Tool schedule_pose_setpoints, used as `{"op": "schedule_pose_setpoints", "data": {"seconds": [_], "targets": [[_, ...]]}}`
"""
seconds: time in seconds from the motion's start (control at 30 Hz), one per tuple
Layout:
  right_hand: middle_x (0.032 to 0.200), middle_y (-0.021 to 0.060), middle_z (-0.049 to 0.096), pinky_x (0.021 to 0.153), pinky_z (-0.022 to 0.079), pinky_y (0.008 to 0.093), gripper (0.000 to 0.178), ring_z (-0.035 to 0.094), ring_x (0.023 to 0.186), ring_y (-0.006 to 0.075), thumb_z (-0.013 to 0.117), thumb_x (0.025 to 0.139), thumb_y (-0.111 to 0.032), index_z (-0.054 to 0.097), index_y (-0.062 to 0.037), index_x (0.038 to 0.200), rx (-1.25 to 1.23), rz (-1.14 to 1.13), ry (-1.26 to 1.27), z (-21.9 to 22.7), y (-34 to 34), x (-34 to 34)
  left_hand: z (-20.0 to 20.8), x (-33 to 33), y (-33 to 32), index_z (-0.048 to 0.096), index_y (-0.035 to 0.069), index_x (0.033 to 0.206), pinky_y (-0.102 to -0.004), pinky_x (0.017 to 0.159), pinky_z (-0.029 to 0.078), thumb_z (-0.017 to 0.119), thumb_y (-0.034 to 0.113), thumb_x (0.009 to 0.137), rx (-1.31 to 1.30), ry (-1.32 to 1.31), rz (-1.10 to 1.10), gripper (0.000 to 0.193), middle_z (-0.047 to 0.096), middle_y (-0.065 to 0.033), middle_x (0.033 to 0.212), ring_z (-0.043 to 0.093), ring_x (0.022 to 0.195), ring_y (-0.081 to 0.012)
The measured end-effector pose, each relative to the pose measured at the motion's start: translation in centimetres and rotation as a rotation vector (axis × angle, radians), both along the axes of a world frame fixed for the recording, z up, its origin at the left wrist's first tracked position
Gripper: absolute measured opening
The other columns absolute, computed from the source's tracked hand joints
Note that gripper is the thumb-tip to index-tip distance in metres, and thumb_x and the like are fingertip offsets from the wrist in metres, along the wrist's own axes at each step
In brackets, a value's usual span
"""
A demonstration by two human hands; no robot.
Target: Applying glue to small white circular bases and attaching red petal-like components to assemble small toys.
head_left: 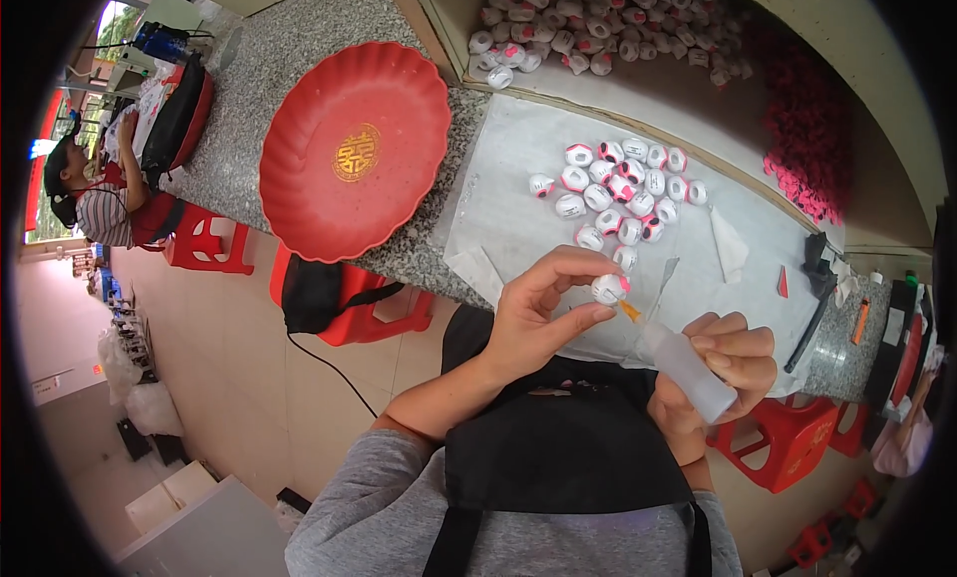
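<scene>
Between the thumb and fingers of my left hand (533, 318) is a small white ball-like piece (605, 290) with pink on one side. My right hand (743, 363) grips a translucent squeeze bottle (690, 374), tilted so that its orange-yellow nozzle (629, 310) points at the piece. The nozzle tip is at the piece's lower edge; whether it touches I cannot tell. Just beyond both hands, a loose cluster of similar white pieces (598, 197) with pink, red and black parts lies on a pale sheet (508, 178) over the speckled counter.
A large red scalloped tray (309, 109) stands left of the sheet. Behind it, a shelf compartment holds many white pieces (638, 19) and a heap of bright pink bits (805, 148). Red stools (788, 442) stand below the counter. Another person (100, 193) sits at far left.
</scene>
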State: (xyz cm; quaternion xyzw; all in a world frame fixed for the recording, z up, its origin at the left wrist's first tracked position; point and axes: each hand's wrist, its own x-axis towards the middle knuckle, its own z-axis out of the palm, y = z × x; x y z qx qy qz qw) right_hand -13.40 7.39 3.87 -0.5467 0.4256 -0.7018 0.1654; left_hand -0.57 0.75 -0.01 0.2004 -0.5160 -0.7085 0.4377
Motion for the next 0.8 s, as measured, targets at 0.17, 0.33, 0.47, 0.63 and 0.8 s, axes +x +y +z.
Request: {"op": "schedule_pose_setpoints", "data": {"seconds": [0.17, 0.33, 0.47, 0.63, 0.8], "targets": [[0.074, 0.0027, 0.042, 0.047, 0.036, 0.0203, 0.039, 0.041, 0.058, 0.0107, 0.073, 0.057, -0.020, 0.042, -0.0075, 0.078, 0.016, -0.014, -0.022, 0.1, 0.0, 0.2, -0.1, 0.0, 0.1, 0.047, -0.002, 0.095, -0.0316, 0.082, 0.036, 0.055, -0.007, 0.067, -0.034, -0.040, 0.027, 0.030, 0.048, -0.0130, 0.096, 0.046, 0.093, -0.0200], [0.073, 0.0028, 0.040, 0.046, 0.035, 0.0204, 0.036, 0.040, 0.058, 0.0111, 0.072, 0.058, -0.016, 0.042, -0.0077, 0.077, 0.045, -0.040, -0.034, 0.2, 0.1, 0.0, -0.1, -0.1, 0.0, 0.047, -0.002, 0.095, -0.0316, 0.083, 0.035, 0.054, -0.008, 0.067, -0.075, -0.070, 0.049, 0.030, 0.048, -0.0131, 0.096, 0.045, 0.094, -0.0202], [0.076, 0.0045, 0.040, 0.046, 0.037, 0.0221, 0.043, 0.045, 0.059, 0.0143, 0.075, 0.051, -0.008, 0.045, -0.0045, 0.080, -0.003, -0.005, -0.007, 0.0, 0.1, -0.9, 0.0, -0.5, 0.0, 0.047, -0.002, 0.094, -0.0309, 0.082, 0.035, 0.054, -0.009, 0.067, -0.064, -0.060, 0.051, 0.029, 0.048, -0.0133, 0.096, 0.045, 0.094, -0.0194], [0.073, 0.0056, 0.040, 0.046, 0.036, 0.0220, 0.028, 0.042, 0.054, 0.0130, 0.062, 0.062, -0.007, 0.038, -0.0065, 0.075, 0.139, -0.073, -0.084, -0.1, -0.2, -3.6, 0.3, 0.1, -0.5, 0.045, -0.001, 0.097, -0.0272, 0.079, 0.036, 0.054, -0.006, 0.067, 0.057, -0.019, 0.143, 0.032, 0.048, -0.0137, 0.098, 0.047, 0.091, -0.0176], [0.074, 0.0087, 0.047, 0.051, 0.041, 0.0237, 0.030, 0.049, 0.062, 0.0153, 0.050, 0.064, 0.003, 0.041, -0.0013, 0.092, 0.424, -0.124, -0.195, 0.0, -1.6, -9.6, 0.3, 1.4, -1.7, 0.042, -0.002, 0.100, -0.0245, 0.078, 0.036, 0.052, -0.008, 0.068, 0.148, 0.059, 0.204, 0.033, 0.049, -0.0137, 0.099, 0.047, 0.093, -0.0159]]}}
